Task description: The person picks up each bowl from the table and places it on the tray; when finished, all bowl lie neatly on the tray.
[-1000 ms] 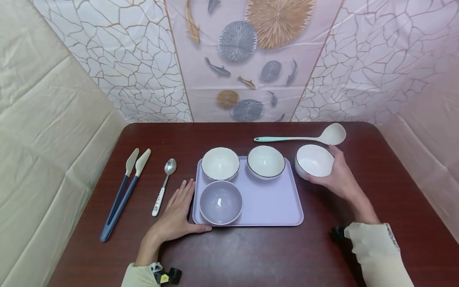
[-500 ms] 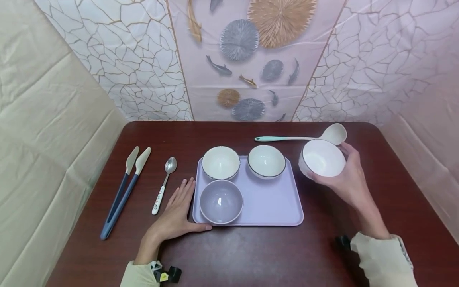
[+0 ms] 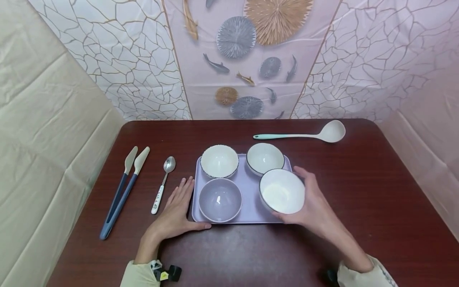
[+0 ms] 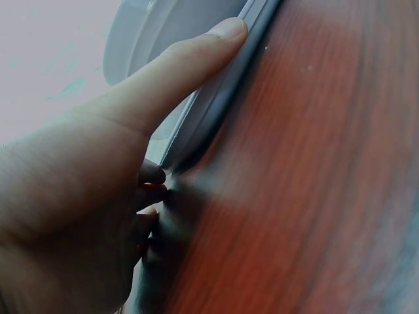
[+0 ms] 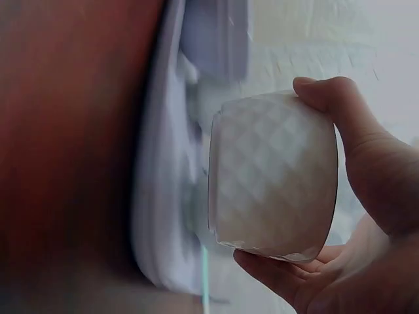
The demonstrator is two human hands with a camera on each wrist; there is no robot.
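Note:
My right hand [image 3: 313, 207] grips a white bowl [image 3: 282, 191] by its sides, thumb on one side and fingers on the other. In the right wrist view this bowl [image 5: 275, 176] has a diamond-patterned outer wall and hangs above the lilac tray [image 5: 160, 196]. My left hand [image 3: 175, 211] rests with spread fingers against the left edge of the tray [image 3: 247, 217], its thumb along the front corner. On the tray stand a grey-purple bowl [image 3: 220, 200] at front left, a white bowl with a wavy rim [image 3: 219, 161] behind it, and a dark-rimmed white bowl [image 3: 265, 158] at back right.
Left of the tray lie a spoon [image 3: 163, 185] with a white handle and blue tongs [image 3: 122, 199] with pale tips. A ladle [image 3: 305, 135] with a mint handle lies along the back of the brown table [image 3: 358, 191]. Fabric walls enclose the table.
My right hand has lifted the white bowl from the table right of the tray and carried it left over the tray's front right part. My left hand has stayed in place.

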